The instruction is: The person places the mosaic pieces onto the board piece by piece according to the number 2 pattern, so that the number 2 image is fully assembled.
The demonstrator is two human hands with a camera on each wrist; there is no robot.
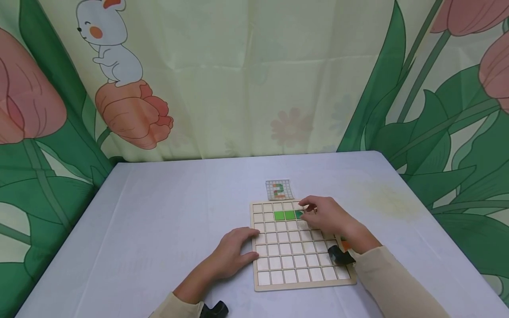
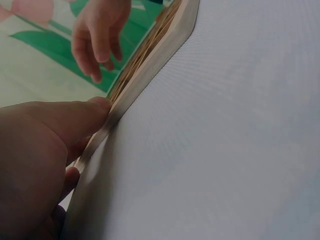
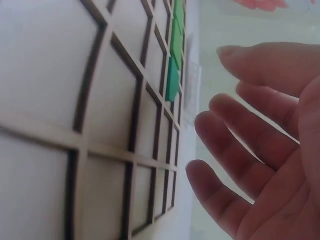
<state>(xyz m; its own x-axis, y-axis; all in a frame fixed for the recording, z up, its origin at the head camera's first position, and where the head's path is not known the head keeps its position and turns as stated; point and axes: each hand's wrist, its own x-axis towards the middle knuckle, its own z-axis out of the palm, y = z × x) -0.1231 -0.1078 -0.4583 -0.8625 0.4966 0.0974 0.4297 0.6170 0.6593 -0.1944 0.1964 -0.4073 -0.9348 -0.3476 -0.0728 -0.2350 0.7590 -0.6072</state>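
Note:
A wooden grid board [image 1: 304, 287] with white cells lies on the table. Two light green tiles [image 1: 284, 215] and one dark green tile [image 1: 298, 214] sit side by side in a row near its far edge. My left hand [image 1: 233, 252] rests its thumb and a fingertip against the board's left rim; in the left wrist view the thumb [image 2: 82, 117] touches the wooden edge. Over the far right part of the board hovers my right hand [image 1: 328, 215], close to the dark green tile. In the right wrist view its loosely bent fingers [image 3: 225, 155] are spread and hold nothing.
A small card [image 1: 271, 191] with a coloured grid pattern lies just beyond the board. Something orange [image 1: 345, 244] shows at the board's right edge, partly hidden by my right forearm. A printed curtain [image 1: 254, 88] hangs behind the white-covered table [image 1: 171, 221].

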